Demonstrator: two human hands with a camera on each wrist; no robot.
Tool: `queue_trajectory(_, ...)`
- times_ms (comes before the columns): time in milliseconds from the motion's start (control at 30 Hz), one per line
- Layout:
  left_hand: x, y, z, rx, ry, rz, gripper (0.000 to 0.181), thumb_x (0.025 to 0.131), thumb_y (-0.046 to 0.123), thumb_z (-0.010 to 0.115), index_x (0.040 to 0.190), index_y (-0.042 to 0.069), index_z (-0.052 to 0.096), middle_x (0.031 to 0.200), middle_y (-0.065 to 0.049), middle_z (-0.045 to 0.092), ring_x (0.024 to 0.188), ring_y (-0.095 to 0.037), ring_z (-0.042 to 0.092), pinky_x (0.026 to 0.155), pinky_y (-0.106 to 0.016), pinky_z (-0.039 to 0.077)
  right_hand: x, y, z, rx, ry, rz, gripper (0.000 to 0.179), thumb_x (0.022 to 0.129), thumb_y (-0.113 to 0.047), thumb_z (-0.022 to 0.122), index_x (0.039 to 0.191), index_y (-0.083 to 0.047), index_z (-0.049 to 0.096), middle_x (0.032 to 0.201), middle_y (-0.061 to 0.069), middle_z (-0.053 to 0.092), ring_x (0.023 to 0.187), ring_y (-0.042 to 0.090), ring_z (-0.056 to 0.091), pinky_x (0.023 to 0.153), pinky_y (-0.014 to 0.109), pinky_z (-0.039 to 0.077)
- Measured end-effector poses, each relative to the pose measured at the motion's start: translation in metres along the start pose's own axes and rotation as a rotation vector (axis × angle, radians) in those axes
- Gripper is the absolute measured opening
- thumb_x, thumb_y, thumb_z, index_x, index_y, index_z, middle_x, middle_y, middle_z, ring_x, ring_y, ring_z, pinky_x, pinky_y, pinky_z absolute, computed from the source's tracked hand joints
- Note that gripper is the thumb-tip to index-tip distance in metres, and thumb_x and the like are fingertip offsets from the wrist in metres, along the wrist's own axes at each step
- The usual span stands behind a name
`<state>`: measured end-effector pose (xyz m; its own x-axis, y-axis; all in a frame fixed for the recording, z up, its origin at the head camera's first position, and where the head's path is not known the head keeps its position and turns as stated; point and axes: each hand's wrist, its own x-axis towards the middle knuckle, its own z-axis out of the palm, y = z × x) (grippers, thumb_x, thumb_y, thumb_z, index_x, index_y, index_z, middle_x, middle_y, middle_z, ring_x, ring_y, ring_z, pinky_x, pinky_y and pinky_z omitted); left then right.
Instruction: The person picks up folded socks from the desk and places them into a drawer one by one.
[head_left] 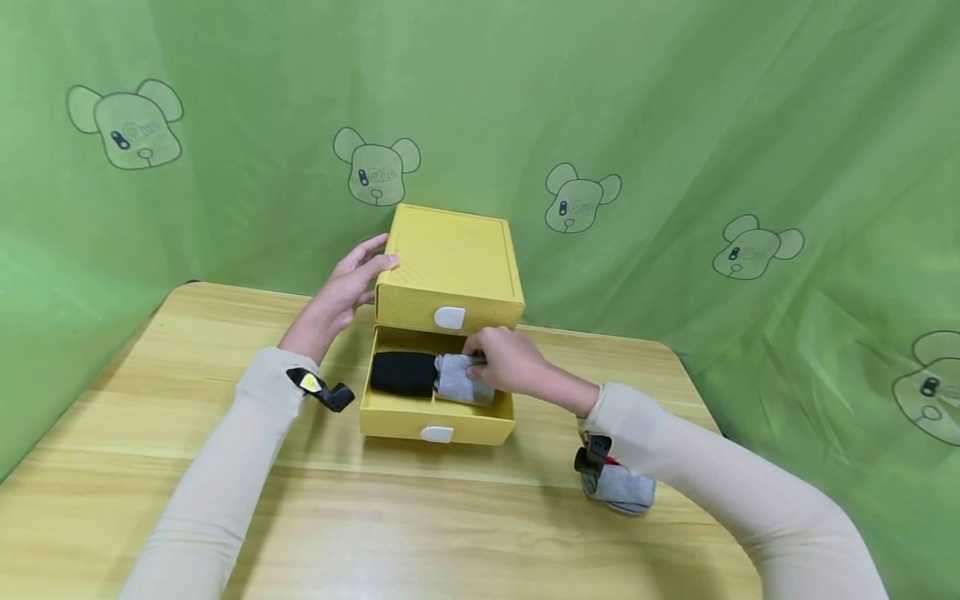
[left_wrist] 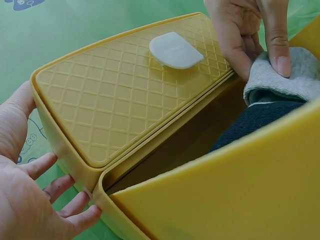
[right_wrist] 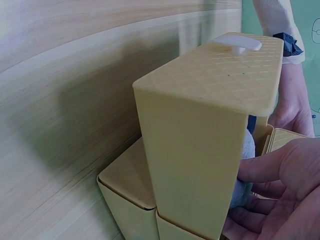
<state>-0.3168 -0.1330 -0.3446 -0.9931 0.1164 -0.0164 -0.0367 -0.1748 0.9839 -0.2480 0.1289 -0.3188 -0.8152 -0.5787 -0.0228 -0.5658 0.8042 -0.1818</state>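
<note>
A yellow two-drawer box (head_left: 453,250) stands on the table with its lower drawer (head_left: 442,427) pulled out. In that drawer lie a black rolled sock (head_left: 402,372) on the left and a grey rolled sock (head_left: 459,379) on the right. My right hand (head_left: 508,360) reaches into the drawer and pinches the grey sock, thumb on its near side in the left wrist view; the far fingers are partly hidden. At the box's left side, my left hand (head_left: 341,292) touches the wall with loosely extended fingers, its thumb at the top edge.
Another grey rolled bundle (head_left: 621,488) lies on the wooden table (head_left: 360,533) to the right, partly covered by the right wrist's camera. White tabs (head_left: 449,317) stick out from both drawer fronts. A green curtain (head_left: 480,100) hangs close behind the box.
</note>
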Motion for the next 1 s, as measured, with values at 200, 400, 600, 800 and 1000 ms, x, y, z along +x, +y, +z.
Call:
queue_trajectory(200,0.001,-0.001,-0.001,0.013,-0.007,-0.003,0.073,0.097,0.03,0.065,0.161,0.029,0.029,0.167,-0.004,0.03,0.15,-0.027,0.035,0.124,-0.048,0.031,0.001,0.0,0.003,-0.007,0.007,-0.005,0.006,0.09,-0.01,0.077,0.096,-0.007,0.077,0.092,0.005,0.077,0.073,0.013,0.065,0.068,0.032,0.055)
queue_trajectory(400,0.002,-0.001,-0.002,0.002,-0.006,0.004,0.073,0.097,0.03,0.065,0.161,0.029,0.03,0.166,-0.003,0.031,0.148,-0.026,0.038,0.123,-0.047,0.033,0.002,0.001,0.004,-0.029,0.025,-0.019,0.009,0.09,-0.008,0.076,0.099,-0.006,0.078,0.097,0.006,0.078,0.079,0.016,0.069,0.071,0.035,0.058)
queue_trajectory(600,0.001,0.0,-0.002,0.001,-0.006,-0.003,0.073,0.097,0.03,0.065,0.161,0.03,0.03,0.167,-0.003,0.031,0.149,-0.027,0.037,0.123,-0.047,0.032,0.002,0.001,0.006,-0.034,0.036,-0.033,0.009,0.09,-0.006,0.075,0.099,-0.006,0.078,0.097,0.006,0.078,0.079,0.015,0.069,0.07,0.034,0.058)
queue_trajectory(800,0.002,0.0,-0.002,-0.001,-0.008,-0.004,0.072,0.097,0.029,0.065,0.161,0.03,0.03,0.166,-0.003,0.032,0.149,-0.026,0.038,0.123,-0.046,0.033,0.003,0.003,0.01,-0.055,0.031,-0.057,0.005,0.092,-0.004,0.073,0.089,-0.008,0.075,0.08,0.004,0.072,0.064,0.011,0.053,0.058,0.027,0.044)
queue_trajectory(1000,0.002,-0.001,-0.002,0.0,-0.006,-0.001,0.073,0.097,0.03,0.064,0.161,0.029,0.03,0.166,-0.004,0.032,0.148,-0.027,0.038,0.123,-0.046,0.033,0.003,0.004,0.011,-0.052,0.026,-0.058,0.005,0.093,-0.005,0.072,0.09,-0.007,0.076,0.082,0.005,0.074,0.063,0.011,0.054,0.057,0.026,0.043)
